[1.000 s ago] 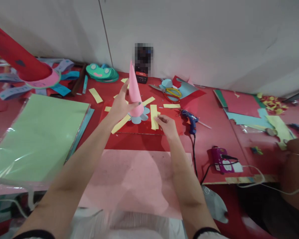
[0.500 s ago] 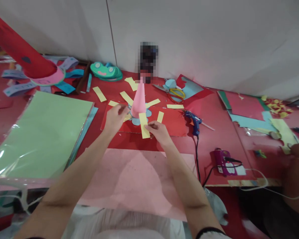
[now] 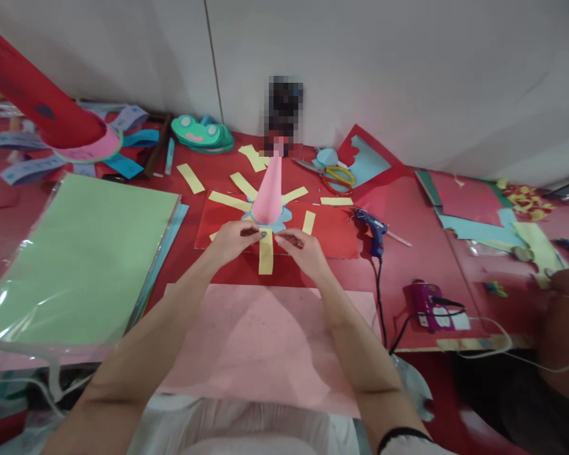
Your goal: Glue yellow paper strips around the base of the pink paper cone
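Note:
A yellow paper strip (image 3: pixel 266 256) points toward me at the front of a pink paper cone (image 3: pixel 268 193). My left hand (image 3: pixel 234 242) has its fingertips closed on the strip's upper end. Just off the strip's right edge are the bent fingers of my right hand (image 3: pixel 302 248), slightly apart; whether they touch it I cannot tell. The cone stands on a blue scalloped paper piece (image 3: pixel 282 218), above a red board (image 3: pixel 336 237). Other yellow strips (image 3: pixel 230 201) fan out around the cone's base.
A blue glue gun (image 3: pixel 372 230) and scissors (image 3: pixel 334 178) lie to the right. Near the table edge sits a purple power box (image 3: pixel 429 306) with cables. Green sheets in plastic (image 3: pixel 85 253) lie left, a pink sheet (image 3: pixel 270 341) in front. Another person's arm (image 3: pixel 564 316) is at right.
The yellow strip has shifted slightly left and toward me. My left hand has come down and right onto its upper end. My right hand's fingers have moved to its upper right edge.

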